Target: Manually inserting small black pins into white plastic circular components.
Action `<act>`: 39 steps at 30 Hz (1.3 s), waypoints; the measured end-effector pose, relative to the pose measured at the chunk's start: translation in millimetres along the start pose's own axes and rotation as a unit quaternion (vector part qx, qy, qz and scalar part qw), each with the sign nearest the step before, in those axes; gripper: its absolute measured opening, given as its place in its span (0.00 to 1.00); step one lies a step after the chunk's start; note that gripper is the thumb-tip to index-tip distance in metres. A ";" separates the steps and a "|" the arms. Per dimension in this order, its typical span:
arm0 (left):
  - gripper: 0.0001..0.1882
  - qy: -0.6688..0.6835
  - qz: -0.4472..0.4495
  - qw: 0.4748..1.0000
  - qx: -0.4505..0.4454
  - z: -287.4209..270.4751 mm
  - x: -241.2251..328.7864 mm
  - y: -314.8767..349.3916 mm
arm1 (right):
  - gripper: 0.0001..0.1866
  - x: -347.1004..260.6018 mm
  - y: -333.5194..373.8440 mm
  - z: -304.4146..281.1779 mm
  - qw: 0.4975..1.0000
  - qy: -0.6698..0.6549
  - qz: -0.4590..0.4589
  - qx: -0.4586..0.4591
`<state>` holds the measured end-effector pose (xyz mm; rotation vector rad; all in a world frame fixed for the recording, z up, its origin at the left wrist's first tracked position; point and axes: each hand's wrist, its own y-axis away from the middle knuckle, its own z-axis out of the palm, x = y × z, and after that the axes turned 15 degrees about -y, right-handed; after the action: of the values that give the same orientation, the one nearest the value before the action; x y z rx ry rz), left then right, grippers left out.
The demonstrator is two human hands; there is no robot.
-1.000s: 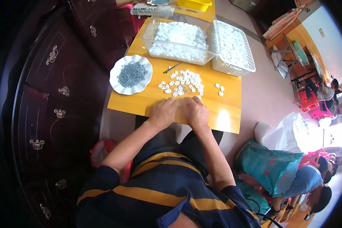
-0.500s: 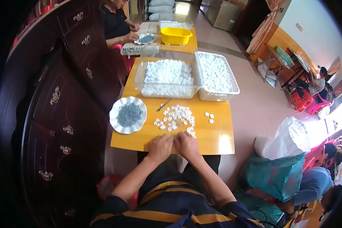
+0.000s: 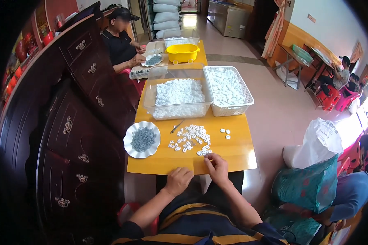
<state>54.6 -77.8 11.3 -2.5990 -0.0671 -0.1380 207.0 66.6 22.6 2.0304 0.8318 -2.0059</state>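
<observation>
Your left hand (image 3: 178, 180) sits at the near edge of the yellow table (image 3: 233, 149), fingers curled in loose; can't tell if it holds anything. Your right hand (image 3: 217, 166) is just right of it, resting on the tabletop, fingertips (image 3: 209, 156) bunched at the near end of the pile of small white pieces (image 3: 191, 139); whether they pinch a piece is too small to tell.

Left side: dark wooden cabinet (image 3: 69, 122) with metal handles, running near to far. On the table, far half: clear plastic bin (image 3: 177, 98) full of white pieces, and touching its right side a white mesh basket (image 3: 227, 87), also full of white pieces. Near left: white scalloped plate (image 3: 127, 139) holding a heap of small grey metal parts (image 3: 143, 139). Between plate and pile, a small slim tool (image 3: 177, 126) lies tilted. A few stray white pieces (image 3: 225, 133) sit right of the pile, apart.

Far table: yellow tub (image 3: 182, 52), with another person (image 3: 120, 41) working at its left. Floor right: white bag (image 3: 321, 136), teal bag (image 3: 310, 185) near you.
</observation>
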 end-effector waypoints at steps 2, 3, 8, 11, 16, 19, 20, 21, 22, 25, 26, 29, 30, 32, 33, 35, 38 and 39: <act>0.09 0.013 0.002 1.000 0.014 4.2 3.1 2.9 | 0.06 1.9 7.3 -2.0 1.000 0.011 -0.012 0.003; 0.07 0.026 0.000 0.999 0.028 5.3 5.5 5.9 | 0.06 2.5 12.5 -1.7 1.000 0.005 -0.020 0.003; 0.03 0.159 -0.108 0.981 0.029 5.9 14.1 2.1 | 0.06 7.1 33.1 -2.3 1.000 -0.004 -0.007 -0.011; 0.06 0.423 -0.312 0.847 -0.080 18.6 9.4 -0.9 | 0.06 8.8 40.9 -2.2 0.988 -0.119 0.098 -0.026; 0.10 0.567 -0.371 0.731 -0.083 17.4 2.1 -19.4 | 0.08 1.1 41.4 0.0 0.978 -0.165 0.123 -0.035; 0.10 0.568 -0.378 0.725 -0.092 17.0 9.9 -25.2 | 0.06 4.7 42.1 -1.0 0.973 -0.175 0.147 -0.018; 0.10 0.567 -0.381 0.724 -0.097 18.7 11.6 -23.4 | 0.06 5.1 42.8 -2.2 0.973 -0.176 0.152 -0.015; 0.09 0.568 -0.380 0.723 -0.100 19.9 12.9 -22.2 | 0.07 5.0 43.0 -3.8 0.974 -0.157 0.165 -0.016; 0.09 0.570 -0.378 0.722 -0.103 20.2 14.4 -21.0 | 0.08 5.6 44.2 -4.7 0.974 -0.138 0.178 -0.018; 0.10 0.577 -0.374 0.717 -0.113 17.4 17.2 -19.4 | 0.08 7.5 47.2 -3.9 0.975 -0.135 0.175 -0.006; 0.10 0.576 -0.375 0.717 -0.115 16.1 18.2 -19.8 | 0.08 7.8 48.0 -3.2 0.975 -0.135 0.177 -0.005; 0.10 0.565 -0.376 0.723 -0.130 12.9 20.4 -22.1 | 0.04 5.6 48.1 -1.4 0.980 -0.148 0.130 -0.008; 0.09 0.565 -0.372 0.725 -0.132 12.3 20.9 -22.4 | 0.04 4.0 48.1 -1.8 0.980 -0.151 0.132 -0.009; 0.09 0.564 -0.369 0.727 -0.135 12.1 21.3 -23.6 | 0.04 1.1 46.7 -1.8 0.979 -0.154 0.133 -0.011; 0.09 0.566 -0.365 0.727 -0.136 12.2 21.4 -23.9 | 0.04 0.3 46.2 -1.5 0.978 -0.159 0.133 -0.011; 0.09 0.568 -0.361 0.727 -0.137 13.1 21.1 -24.1 | 0.04 -1.2 45.2 -1.3 0.977 -0.165 0.132 -0.011; 0.08 0.564 -0.353 0.735 -0.135 15.7 21.5 -23.4 | 0.04 -1.2 45.5 -1.7 0.977 -0.156 0.147 -0.009; 0.08 0.554 -0.350 0.744 -0.133 16.4 22.0 -23.3 | 0.03 0.4 46.3 -1.3 0.978 -0.151 0.142 -0.001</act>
<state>76.1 -48.9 11.6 -2.1539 -0.6066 -2.0131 230.9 28.9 10.3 1.6691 0.4543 -2.0686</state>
